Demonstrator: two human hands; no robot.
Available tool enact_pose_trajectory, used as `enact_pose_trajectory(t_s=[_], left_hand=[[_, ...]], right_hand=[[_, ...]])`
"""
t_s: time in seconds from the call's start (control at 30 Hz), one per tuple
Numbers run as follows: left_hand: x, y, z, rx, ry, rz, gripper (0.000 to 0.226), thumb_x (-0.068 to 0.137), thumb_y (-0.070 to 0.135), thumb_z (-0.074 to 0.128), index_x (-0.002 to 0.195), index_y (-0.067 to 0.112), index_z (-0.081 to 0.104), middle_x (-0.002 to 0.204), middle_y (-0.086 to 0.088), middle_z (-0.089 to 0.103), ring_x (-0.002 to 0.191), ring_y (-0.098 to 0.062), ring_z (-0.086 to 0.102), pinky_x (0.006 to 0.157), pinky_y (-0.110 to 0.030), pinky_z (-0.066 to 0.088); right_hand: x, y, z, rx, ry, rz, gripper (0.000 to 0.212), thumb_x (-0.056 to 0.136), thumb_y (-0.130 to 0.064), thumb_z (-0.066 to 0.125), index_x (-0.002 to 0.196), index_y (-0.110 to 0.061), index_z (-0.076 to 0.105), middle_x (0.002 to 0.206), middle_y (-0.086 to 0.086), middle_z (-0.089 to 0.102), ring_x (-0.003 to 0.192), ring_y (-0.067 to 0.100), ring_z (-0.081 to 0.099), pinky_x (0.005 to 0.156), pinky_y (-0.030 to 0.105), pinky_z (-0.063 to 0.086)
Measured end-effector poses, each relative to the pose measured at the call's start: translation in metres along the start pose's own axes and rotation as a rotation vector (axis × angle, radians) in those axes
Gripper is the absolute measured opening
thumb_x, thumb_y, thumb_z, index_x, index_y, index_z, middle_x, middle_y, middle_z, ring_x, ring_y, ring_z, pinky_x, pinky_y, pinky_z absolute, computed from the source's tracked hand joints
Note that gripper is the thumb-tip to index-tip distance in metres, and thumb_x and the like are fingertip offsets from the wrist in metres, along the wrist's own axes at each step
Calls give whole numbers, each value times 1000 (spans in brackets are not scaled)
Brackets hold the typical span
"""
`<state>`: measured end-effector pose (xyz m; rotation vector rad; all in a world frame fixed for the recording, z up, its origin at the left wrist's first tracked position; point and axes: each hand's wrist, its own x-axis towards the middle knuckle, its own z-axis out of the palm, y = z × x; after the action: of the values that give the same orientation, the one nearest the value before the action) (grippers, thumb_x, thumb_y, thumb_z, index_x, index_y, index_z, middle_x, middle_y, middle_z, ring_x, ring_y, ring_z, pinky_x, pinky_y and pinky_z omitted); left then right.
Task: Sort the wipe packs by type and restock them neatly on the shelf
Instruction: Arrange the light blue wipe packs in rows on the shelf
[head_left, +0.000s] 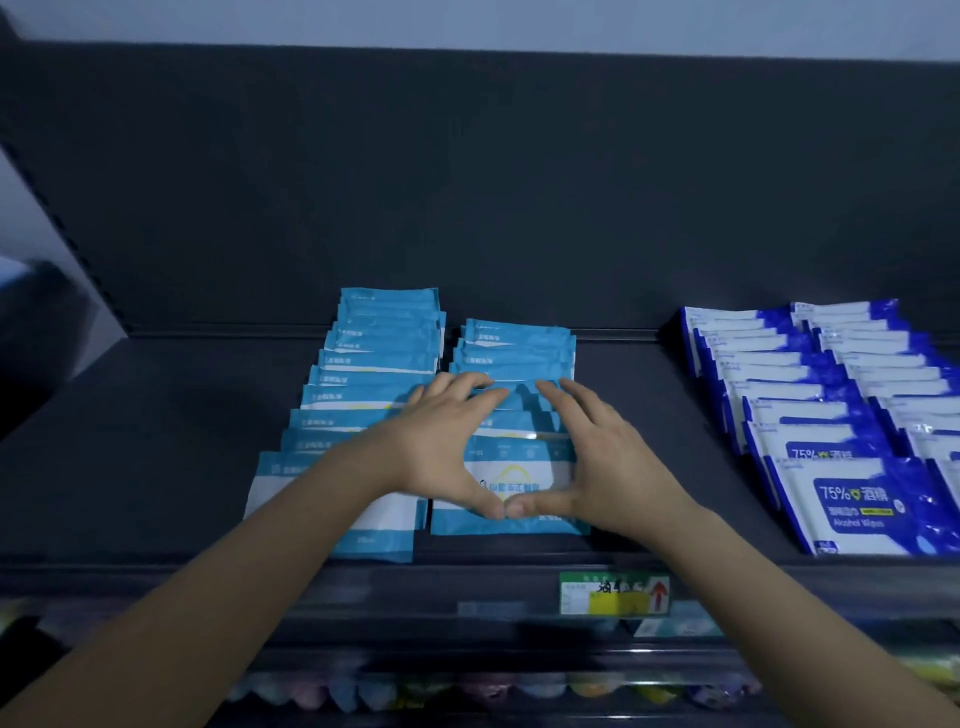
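Head view: I saw the left hand and right hand, fingers released, pressing the light blue packs; a hard push could tip them toward 12 o'clock.

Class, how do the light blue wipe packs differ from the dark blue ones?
The light blue packs sit centrally, the dark blue packs rightward. The left hand and right hand rest on light blue packs; neither touches dark blue packs. Dark blue fronts read "75%"; a light blue front shows a yellow arc. Both form two overlapping rows.
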<state>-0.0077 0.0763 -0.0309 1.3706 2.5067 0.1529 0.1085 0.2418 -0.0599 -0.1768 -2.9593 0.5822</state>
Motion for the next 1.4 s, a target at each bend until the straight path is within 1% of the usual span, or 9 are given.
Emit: enact_pose_trajectory(t_s=[0.23,0.33,0.47,0.7,0.87,1.03,1.2,1.3,1.4], left_hand=[[62,-26,-36,-297,186,-134,68,90,39,57,147,17,28,151,-1,28,138,-21,26,108,-35,30],[100,-26,-50,-427,102,-271,69,93,53,48,146,12,31,151,-7,31,133,-24,37,102,-34,34],[125,-23,-51,-295,-43,-370,96,84,65,53,152,11,12,160,-8,7,144,-29,19,112,-40,27],[136,-33,-36,-819,63,-502,120,64,48,84,151,12,10,154,-9,27,137,-28,34,108,-40,37],[145,-34,-31,-1025,120,-553,132,60,32,90,151,13,-5,154,-11,23,140,-27,28,111,-40,34],[153,-33,-22,-1145,332,-499,114,59,15,89,145,16,14,138,-5,44,124,-25,48,101,-36,44],[152,-32,-11,-998,535,-417,89,61,36,82,134,18,36,133,0,48,120,-18,51,104,-36,43],[148,-33,-11,-761,616,-367,80,80,31,75,142,11,28,141,-4,34,130,-17,36,101,-19,29],[143,-30,-11,-591,619,-326,78,88,30,66,146,6,19,147,-7,24,137,-20,25,105,-21,23]], right_hand=[[72,41,-11,977,265,429,79,60,-70,76,124,-27,56,122,-14,61,116,8,56,104,38,42],[116,54,-11,947,206,542,59,81,-62,59,116,-14,65,117,2,67,109,22,62,102,45,43],[139,50,-14,1131,170,672,43,84,-32,68,116,-4,62,112,12,69,96,29,68,92,46,52],[150,54,-12,1213,2,640,34,82,-29,73,106,-5,68,102,14,72,87,28,71,79,40,58],[151,51,-5,1272,75,539,23,90,-22,66,108,-8,64,97,12,72,79,27,71,63,36,59],[151,48,7,1344,363,503,26,89,-36,65,93,-11,65,85,5,70,71,19,68,58,27,56],[163,43,18,1213,544,368,27,93,-36,59,88,-9,62,82,1,67,72,10,64,58,16,52],[172,46,22,1141,535,317,24,95,-33,57,84,-11,56,79,-2,60,71,9,57,60,15,48],[177,54,27,1130,507,287,15,95,-27,58,88,-14,53,85,-3,57,77,10,54,65,18,46]])
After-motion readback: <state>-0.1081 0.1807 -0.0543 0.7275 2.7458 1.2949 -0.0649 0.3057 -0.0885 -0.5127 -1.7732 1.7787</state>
